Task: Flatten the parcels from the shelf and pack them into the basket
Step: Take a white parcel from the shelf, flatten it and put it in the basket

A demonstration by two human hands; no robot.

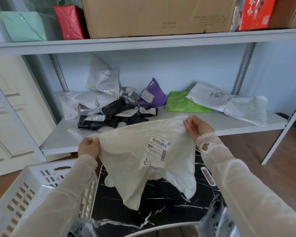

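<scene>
The person holds a white parcel (126, 161), a limp poly mailer, stretched in the air between both hands, in front of the lower shelf (220, 123) and above a black marbled surface (161, 204); its shipping label (158, 149) faces the camera and its lower corners hang loose. The left hand (88, 148) is curled in a fist round the parcel's upper left corner; the right hand (197, 128), higher and further back, pinches the upper right corner with its fingers nearly straight, so the top edge slopes up from left to right. The white slotted basket (24, 185) stands at lower left, just beside the left forearm, apart from the parcel. On the shelf behind lie more parcels: a heap of black ones (116, 108), a purple one (152, 94), a green one (183, 103) and several white.
</scene>
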